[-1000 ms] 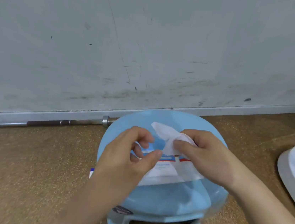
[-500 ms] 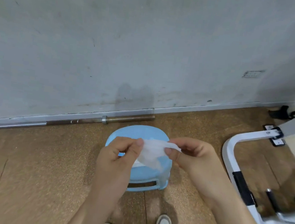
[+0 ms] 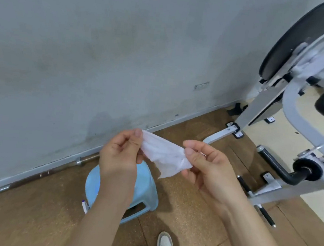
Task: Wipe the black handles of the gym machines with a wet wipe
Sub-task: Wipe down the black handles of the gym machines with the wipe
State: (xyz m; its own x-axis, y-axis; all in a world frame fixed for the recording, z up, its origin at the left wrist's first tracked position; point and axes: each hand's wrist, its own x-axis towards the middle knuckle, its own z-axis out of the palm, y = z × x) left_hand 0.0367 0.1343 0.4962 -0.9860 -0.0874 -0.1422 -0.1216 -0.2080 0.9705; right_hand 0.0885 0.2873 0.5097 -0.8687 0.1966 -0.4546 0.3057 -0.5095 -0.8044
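Left hand (image 3: 119, 154) and right hand (image 3: 205, 167) each pinch one end of the wet wipe (image 3: 166, 156), stretched between them above the blue stool (image 3: 144, 194). Risk: thin sheet tearing or slipping if pulled harder. Black handle (image 3: 274, 164) lies right of the wipe, untouched

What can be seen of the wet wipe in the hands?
The wipe is a thin white sheet, creased and partly unfolded, looking soft and slightly see-through. It is stretched in the air between both hands: the left hand pinches its upper left corner, the right hand pinches its right edge. A loose corner hangs down above the blue stool. Nothing else touches it.
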